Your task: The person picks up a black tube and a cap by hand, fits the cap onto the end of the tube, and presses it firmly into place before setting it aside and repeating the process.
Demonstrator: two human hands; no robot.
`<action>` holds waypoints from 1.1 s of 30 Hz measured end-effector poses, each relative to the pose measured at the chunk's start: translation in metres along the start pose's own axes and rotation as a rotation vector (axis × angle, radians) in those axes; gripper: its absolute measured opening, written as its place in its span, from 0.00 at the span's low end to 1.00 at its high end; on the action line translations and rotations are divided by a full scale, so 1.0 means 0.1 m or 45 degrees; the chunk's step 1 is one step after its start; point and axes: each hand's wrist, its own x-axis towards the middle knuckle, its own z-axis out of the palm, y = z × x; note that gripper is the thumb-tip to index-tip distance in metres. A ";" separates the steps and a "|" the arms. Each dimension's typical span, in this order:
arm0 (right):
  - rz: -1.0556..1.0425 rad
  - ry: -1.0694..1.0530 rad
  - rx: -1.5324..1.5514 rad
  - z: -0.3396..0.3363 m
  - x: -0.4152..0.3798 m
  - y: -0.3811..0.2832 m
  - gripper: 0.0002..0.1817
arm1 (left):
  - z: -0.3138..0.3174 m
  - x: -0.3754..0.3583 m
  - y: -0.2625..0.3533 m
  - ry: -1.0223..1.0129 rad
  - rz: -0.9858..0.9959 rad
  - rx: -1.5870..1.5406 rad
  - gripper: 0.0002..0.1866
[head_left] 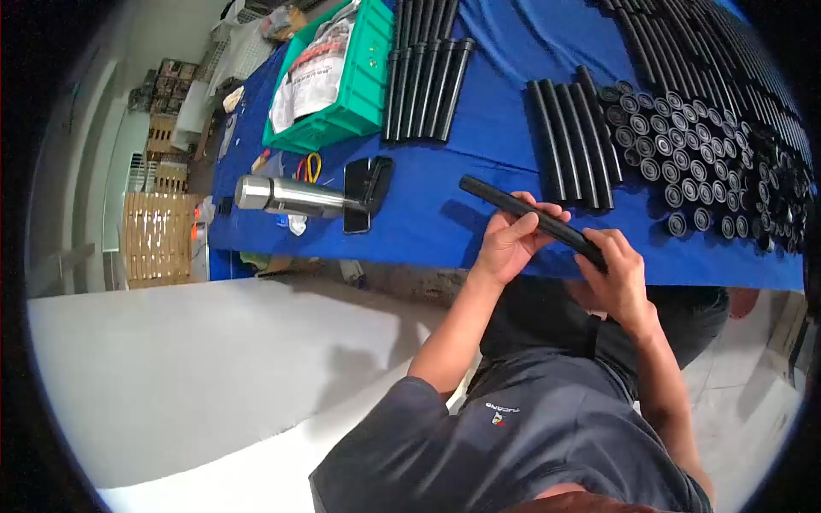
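A black tube (493, 193) slants over the front edge of the blue-covered table, its far end pointing up and left. My left hand (513, 239) wraps round its middle, thumb along the top. At the lower right end, my right hand (617, 272) grips the same tube, and its fingers hide that end. Several loose black tubes (571, 145) lie side by side just beyond my hands. To their right is a spread of round black caps (684, 154) with ringed faces.
A green crate (363, 81) holding a printed bag stands at the back left, beside more capped black tubes (428, 85). Nearer lie a steel flask (295, 197) and a phone (357, 197). Rows of tubes (684, 51) fill the far right of the blue cloth (419, 227).
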 end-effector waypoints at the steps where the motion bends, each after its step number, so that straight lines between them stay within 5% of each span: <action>1: 0.089 -0.041 0.042 -0.05 0.01 -0.04 0.16 | 0.01 -0.01 0.01 -0.004 -0.001 0.008 0.14; 2: 0.808 -0.298 0.568 -0.14 0.05 -0.09 0.18 | 0.02 -0.03 0.02 -0.008 -0.005 0.015 0.14; 5: 0.818 -0.273 0.642 -0.14 0.04 -0.05 0.18 | 0.02 -0.02 0.01 0.009 -0.011 -0.010 0.14; 9: -0.041 0.039 0.041 0.01 0.02 0.02 0.18 | -0.05 -0.02 0.00 -0.028 0.001 -0.029 0.13; 10: 0.774 -0.262 0.574 -0.12 0.03 -0.08 0.20 | -0.05 -0.02 -0.01 -0.025 0.010 -0.016 0.12; 13: 0.798 -0.194 0.560 -0.08 0.00 0.01 0.20 | -0.02 0.00 0.00 -0.020 0.007 0.000 0.12; 14: -0.002 0.004 0.035 -0.02 0.02 0.06 0.19 | -0.01 0.01 0.01 -0.014 -0.009 -0.014 0.11; 17: -0.149 0.030 -0.064 0.00 0.03 0.02 0.18 | -0.01 -0.01 0.01 -0.024 -0.003 -0.032 0.12; 20: 1.012 -0.350 0.856 -0.18 0.09 -0.02 0.20 | -0.02 -0.02 0.00 -0.039 0.004 -0.003 0.12; 24: -0.070 0.030 -0.040 0.00 0.02 0.07 0.19 | -0.01 0.00 0.00 -0.014 -0.010 -0.054 0.13; 27: 0.013 0.029 0.082 -0.03 0.04 0.03 0.18 | -0.03 -0.02 0.00 -0.014 0.002 -0.058 0.13; 28: 0.580 -0.127 0.519 -0.09 0.03 -0.01 0.18 | -0.02 -0.02 0.00 -0.008 0.012 -0.031 0.14; 33: 0.579 -0.176 0.608 -0.15 0.05 0.16 0.18 | -0.04 -0.05 0.00 -0.050 0.015 0.070 0.15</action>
